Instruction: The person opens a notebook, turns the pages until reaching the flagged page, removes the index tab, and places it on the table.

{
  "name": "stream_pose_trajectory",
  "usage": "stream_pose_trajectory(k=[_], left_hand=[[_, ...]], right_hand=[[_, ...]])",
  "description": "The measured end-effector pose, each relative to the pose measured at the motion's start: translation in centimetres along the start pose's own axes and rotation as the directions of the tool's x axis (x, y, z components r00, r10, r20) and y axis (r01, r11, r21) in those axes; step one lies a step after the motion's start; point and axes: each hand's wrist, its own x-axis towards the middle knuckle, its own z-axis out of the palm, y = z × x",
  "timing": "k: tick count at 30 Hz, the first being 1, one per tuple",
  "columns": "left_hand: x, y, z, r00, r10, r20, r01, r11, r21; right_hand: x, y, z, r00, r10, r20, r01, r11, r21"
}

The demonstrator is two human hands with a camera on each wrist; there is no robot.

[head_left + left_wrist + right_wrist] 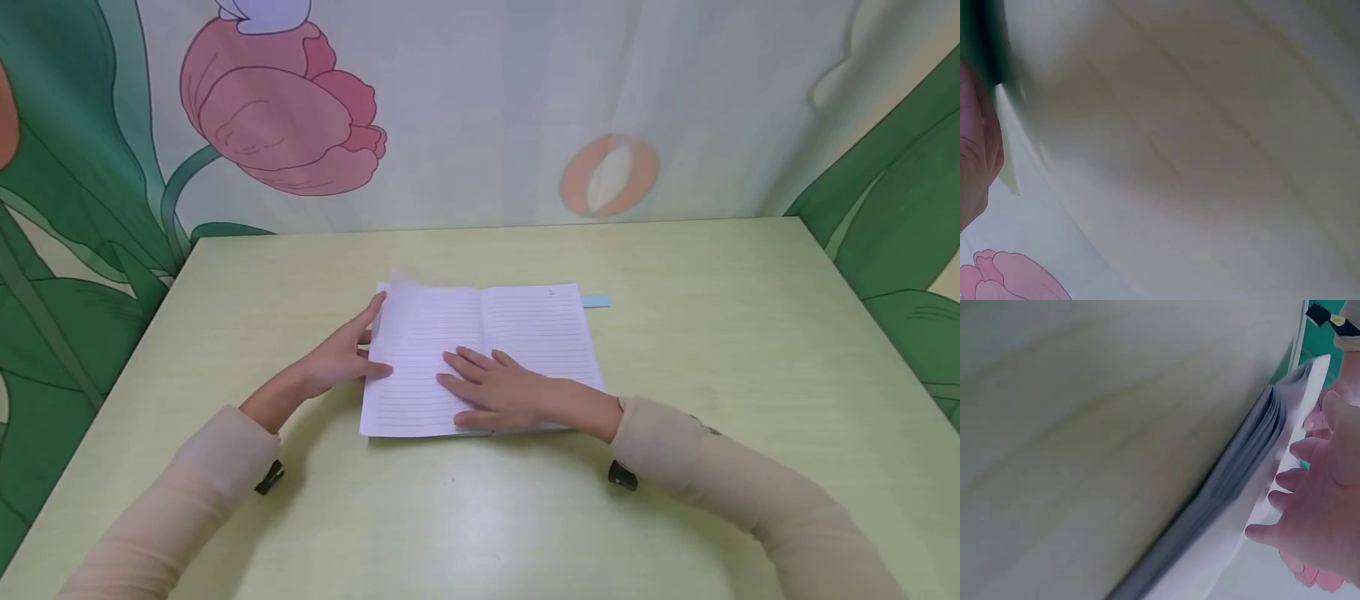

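An open notebook [420,325] with ruled white pages lies on the table; the upper left corner of its left page is blurred. My left hand [337,354] grips its left edge, thumb over the page and the other fingers at the edge, the index finger reaching toward the top corner. My right hand [498,392] rests spread on the pages near the centre fold. In the right wrist view the notebook's page stack [1241,469] appears edge-on, beside the fingers of my right hand [1322,494]. The left wrist view catches only part of my left hand [975,150].
A pale blue tab [596,301] sticks out past the notebook's upper right edge. The light wooden table [712,333] extends around the notebook. Behind it hangs a curtain [480,108] printed with flowers and leaves. Black clips [622,476] hang at both sleeves.
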Motion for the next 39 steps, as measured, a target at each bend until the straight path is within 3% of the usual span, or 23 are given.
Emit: stream_pose_trajectory(k=[13,20,27,32,39], left_hand=[[0.0,-0.6,-0.5,0.999,-0.003,0.032,0.001,0.996,0.087],[0.3,-0.8,-0.7,0.998,-0.049,0.030,0.045,0.992,0.122],[0.6,-1.0,-0.6,0.996,-0.083,0.026,0.078,0.983,0.165],[0.7,-1.1,-0.5,0.996,-0.089,0.023,0.084,0.979,0.184],[0.9,-1.0,-0.5,0.996,-0.088,0.015,0.084,0.980,0.178]], right_hand=[[-2.6,4.9,-0.8,0.991,0.074,-0.114,-0.071,0.997,0.029],[-4.1,9.4,-1.5,0.964,0.173,-0.201,-0.182,0.983,-0.026],[-5.3,13.4,-1.7,0.933,0.309,-0.186,-0.323,0.945,-0.048],[-5.6,14.3,-1.8,0.921,0.363,-0.144,-0.371,0.928,-0.039],[-5.7,13.8,-1.8,0.926,0.351,-0.140,-0.362,0.930,-0.062]])
